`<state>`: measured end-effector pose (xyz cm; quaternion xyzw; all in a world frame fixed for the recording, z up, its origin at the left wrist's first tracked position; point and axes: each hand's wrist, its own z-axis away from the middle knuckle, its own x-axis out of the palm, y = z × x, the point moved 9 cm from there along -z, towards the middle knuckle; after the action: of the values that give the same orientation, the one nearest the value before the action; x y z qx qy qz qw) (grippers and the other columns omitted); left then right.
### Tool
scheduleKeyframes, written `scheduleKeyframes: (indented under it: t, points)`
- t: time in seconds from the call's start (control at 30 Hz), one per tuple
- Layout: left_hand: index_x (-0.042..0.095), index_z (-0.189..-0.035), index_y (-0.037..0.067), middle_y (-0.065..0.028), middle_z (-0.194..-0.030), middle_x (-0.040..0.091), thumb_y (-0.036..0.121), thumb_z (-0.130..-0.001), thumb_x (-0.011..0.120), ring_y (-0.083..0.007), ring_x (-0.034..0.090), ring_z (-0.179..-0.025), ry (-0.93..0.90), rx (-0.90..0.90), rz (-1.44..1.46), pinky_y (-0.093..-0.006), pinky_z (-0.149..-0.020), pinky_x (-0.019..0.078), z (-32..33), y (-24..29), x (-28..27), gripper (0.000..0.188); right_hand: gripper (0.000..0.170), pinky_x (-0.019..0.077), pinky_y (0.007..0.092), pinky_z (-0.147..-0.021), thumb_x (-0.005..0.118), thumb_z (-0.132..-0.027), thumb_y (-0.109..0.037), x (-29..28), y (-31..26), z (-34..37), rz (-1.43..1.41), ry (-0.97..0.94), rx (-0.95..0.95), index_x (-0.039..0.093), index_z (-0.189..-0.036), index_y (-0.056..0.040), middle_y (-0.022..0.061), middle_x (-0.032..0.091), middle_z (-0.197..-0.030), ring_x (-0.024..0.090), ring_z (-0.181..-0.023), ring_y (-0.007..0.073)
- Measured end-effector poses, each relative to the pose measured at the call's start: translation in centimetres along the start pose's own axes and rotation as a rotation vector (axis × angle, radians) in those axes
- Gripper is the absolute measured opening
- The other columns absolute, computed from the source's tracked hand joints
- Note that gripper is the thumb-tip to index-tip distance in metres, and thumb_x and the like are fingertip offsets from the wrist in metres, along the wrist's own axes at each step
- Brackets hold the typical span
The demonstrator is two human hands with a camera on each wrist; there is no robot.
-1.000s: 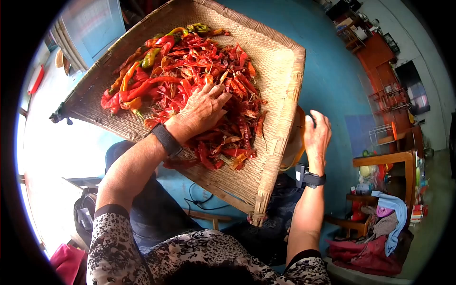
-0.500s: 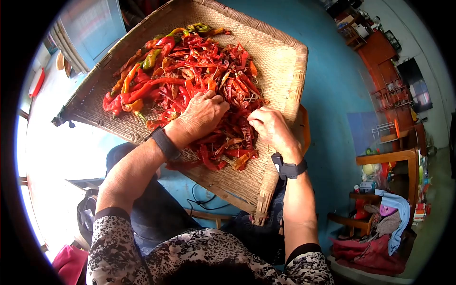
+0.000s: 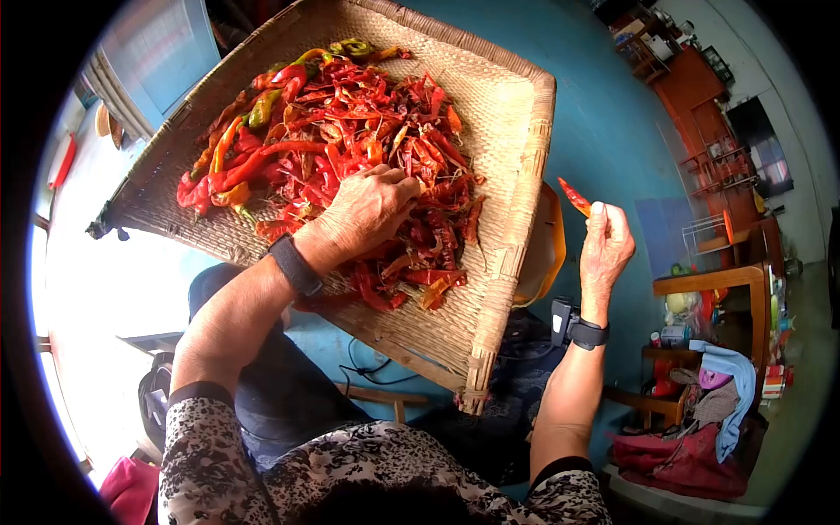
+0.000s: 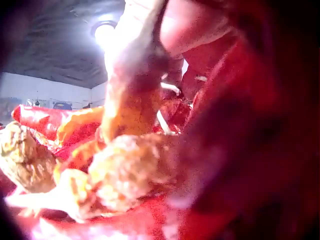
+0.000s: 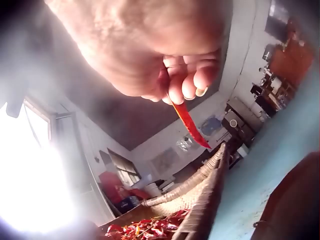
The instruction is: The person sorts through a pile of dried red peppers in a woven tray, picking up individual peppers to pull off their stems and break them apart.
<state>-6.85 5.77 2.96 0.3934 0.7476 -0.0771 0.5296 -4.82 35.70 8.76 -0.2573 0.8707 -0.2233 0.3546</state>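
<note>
A pile of dried red chili peppers lies in a woven basket tray. Fresher red, orange and green peppers line its left side. My left hand rests on the pile, its fingers bent down among the chilies; what they grip I cannot tell. Close before the left wrist camera are blurred red and orange peppers. Out past the tray's right rim, my right hand pinches one red chili pepper between thumb and fingers, its pointed end sticking out.
Below the tray's right edge stands a container with an orange rim. The tray sits over the person's legs. At right is a wooden chair with clothes on and around it. A black cable lies on the blue floor.
The right hand reached from beside the tray into the pile, then moved back out to the right with a red chili pepper. The left hand stays on the pile, its fingers more bent.
</note>
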Motion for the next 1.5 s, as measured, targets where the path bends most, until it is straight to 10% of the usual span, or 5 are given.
scheduleKeyframes:
  t: [0.2,0.5,0.83,1.1,1.5]
  points:
    - [0.060,-0.093,0.005,-0.0114,-0.083,0.062,0.012,-0.086,0.062,-0.0309,0.061,-0.082,-0.051,0.027,-0.009,-0.0400,-0.072,0.0510,-0.2,0.5,1.0,0.010,0.030,0.0501,0.0414,-0.063,0.062,-0.092,-0.022,2.3,1.9,1.5,0.400,-0.317,-0.010,0.061,-0.116,-0.0043,0.0179,0.066,-0.077,0.064,-0.067,0.0330]
    - [0.061,-0.094,0.007,-0.0096,-0.082,0.063,0.013,-0.086,0.061,-0.0312,0.063,-0.082,0.053,0.070,0.268,-0.0419,-0.072,0.0521,-0.5,2.0,-1.0,0.010,0.017,0.0514,0.0393,-0.062,0.070,-0.083,-0.005,13.0,-10.3,6.7,-0.118,-0.799,-0.294,0.058,-0.092,0.0007,0.0179,0.061,-0.089,0.064,-0.075,0.0301]
    - [0.060,-0.108,0.003,-0.0148,-0.091,0.061,0.013,-0.089,0.060,-0.0344,0.061,-0.089,0.066,-0.074,0.147,-0.0421,-0.076,0.0514,0.0,-0.4,-1.4,0.022,0.017,0.0455,0.0352,-0.052,0.057,-0.097,-0.018,8.6,-6.6,1.5,0.132,-0.400,-0.086,0.062,-0.093,-0.0019,0.0114,0.060,-0.065,0.060,-0.057,0.0199]
    - [0.063,-0.108,0.006,-0.0101,-0.109,0.062,0.015,-0.079,0.069,-0.0289,0.056,-0.105,-0.084,0.175,0.091,-0.0391,-0.091,0.0471,0.5,2.4,2.5,0.031,0.024,0.0500,0.0446,-0.078,0.062,-0.091,-0.019,3.6,-1.6,1.2,0.628,-0.208,-0.192,0.063,-0.107,-0.0014,0.0194,0.065,-0.096,0.062,-0.090,0.0374]
    - [0.061,-0.085,0.008,-0.0054,-0.090,0.060,0.023,-0.075,0.067,-0.0256,0.056,-0.095,-0.225,0.252,0.006,-0.0358,-0.088,0.0461,0.9,2.5,3.9,0.020,0.034,0.0497,0.0439,-0.073,0.067,-0.082,-0.005,14.1,-9.8,5.9,-0.109,-0.799,-0.328,0.057,-0.114,-0.0044,0.0204,0.057,-0.091,0.060,-0.085,0.0374]
